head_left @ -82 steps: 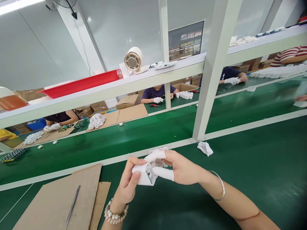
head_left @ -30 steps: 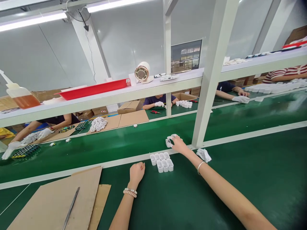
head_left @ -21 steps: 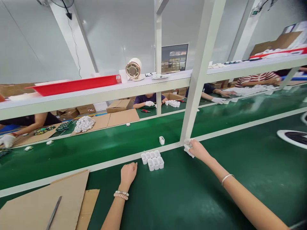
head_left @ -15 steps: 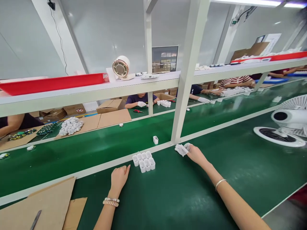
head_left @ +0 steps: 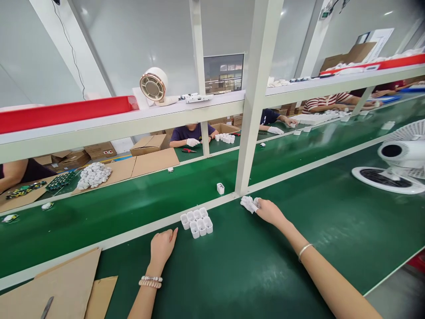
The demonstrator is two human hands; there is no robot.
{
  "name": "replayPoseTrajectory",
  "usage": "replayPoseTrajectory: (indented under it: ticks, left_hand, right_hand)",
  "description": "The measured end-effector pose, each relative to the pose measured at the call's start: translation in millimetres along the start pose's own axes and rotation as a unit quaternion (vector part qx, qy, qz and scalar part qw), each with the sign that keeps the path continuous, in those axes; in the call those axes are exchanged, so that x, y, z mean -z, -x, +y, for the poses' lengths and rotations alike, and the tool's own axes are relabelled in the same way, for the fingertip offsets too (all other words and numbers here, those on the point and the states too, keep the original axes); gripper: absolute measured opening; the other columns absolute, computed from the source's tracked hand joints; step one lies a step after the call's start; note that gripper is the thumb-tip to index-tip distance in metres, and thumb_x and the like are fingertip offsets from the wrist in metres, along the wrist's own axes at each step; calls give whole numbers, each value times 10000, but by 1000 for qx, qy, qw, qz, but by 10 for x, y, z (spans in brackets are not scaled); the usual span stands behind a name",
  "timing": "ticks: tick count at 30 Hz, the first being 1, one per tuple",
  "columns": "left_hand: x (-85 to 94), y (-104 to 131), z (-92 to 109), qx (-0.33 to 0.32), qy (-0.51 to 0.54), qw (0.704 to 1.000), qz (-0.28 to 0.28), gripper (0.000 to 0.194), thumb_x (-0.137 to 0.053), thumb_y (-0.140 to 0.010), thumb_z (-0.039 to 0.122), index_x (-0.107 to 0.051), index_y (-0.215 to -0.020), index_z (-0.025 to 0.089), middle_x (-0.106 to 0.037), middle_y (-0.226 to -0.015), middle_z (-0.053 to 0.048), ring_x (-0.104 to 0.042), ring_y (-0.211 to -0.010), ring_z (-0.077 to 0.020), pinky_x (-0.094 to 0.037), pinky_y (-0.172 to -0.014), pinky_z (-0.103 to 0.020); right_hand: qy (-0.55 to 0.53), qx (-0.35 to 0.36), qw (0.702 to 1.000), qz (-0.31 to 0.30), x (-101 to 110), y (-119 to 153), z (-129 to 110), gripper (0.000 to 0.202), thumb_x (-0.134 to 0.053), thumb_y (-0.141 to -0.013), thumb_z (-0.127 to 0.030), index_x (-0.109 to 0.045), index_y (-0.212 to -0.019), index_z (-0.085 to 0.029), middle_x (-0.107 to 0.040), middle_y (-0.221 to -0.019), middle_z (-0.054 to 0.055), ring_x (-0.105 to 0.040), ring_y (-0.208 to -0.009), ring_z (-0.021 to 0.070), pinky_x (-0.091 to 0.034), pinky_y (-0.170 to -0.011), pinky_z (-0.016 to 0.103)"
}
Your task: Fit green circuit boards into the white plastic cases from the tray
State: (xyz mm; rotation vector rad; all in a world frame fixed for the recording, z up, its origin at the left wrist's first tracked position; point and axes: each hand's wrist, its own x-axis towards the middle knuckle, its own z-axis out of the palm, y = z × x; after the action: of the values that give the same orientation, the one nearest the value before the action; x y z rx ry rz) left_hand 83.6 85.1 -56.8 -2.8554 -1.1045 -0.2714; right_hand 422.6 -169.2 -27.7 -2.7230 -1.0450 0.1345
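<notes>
My right hand [head_left: 270, 212] is closed around a crumpled white cloth glove [head_left: 248, 204] beside the foot of the upright post. Whether it is one glove or a pair I cannot tell. My left hand [head_left: 161, 246] rests on the green tabletop with its fingers curled in and the thumb side pointing forward; nothing shows in it. Just to its right, apart from it, several small white plastic cups [head_left: 197, 223] with open tops stand in two rows. A similar white housing [head_left: 220, 188] stands on the green conveyor belt [head_left: 139, 206] beyond the divider strip.
The white post [head_left: 254, 97] rises between my hands to a shelf with a red tray [head_left: 66, 113]. A white fan [head_left: 392, 168] stands at right. Cardboard [head_left: 49, 288] with a knife [head_left: 47, 307] lies at left. Co-workers sit across the belt, near a pile of white parts [head_left: 94, 175].
The housing and other small parts on the belt have moved right relative to the post. The view has shifted slightly. Both hands keep nearly the same pose, the right still gripping the glove.
</notes>
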Motion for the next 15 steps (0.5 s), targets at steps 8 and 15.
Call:
replayPoseTrajectory:
  ticks: [8, 15]
  left_hand:
    - [6, 7, 6, 0, 2, 1000, 4, 509, -290, -994, 395, -506, -593, 167, -566, -548, -54, -580, -574, -197, -231, -552, -270]
    - [11, 8, 6, -6, 8, 1000, 6, 521, -270, -994, 406, -517, -599, 171, -559, -544, -51, -581, -566, -196, -262, -556, -271]
  right_hand:
    - [30, 6, 999, -10, 21, 32, -68, 258, -525, -939, -380, -611, -998, -144, -641, -925, 35, -617, -793, 145, -522, -733, 331]
    - [56, 23, 998, -14, 52, 56, -75, 264, -518, -939, -391, -613, -948, -144, -635, -883, 26, -607, -775, 142, -509, -731, 328]
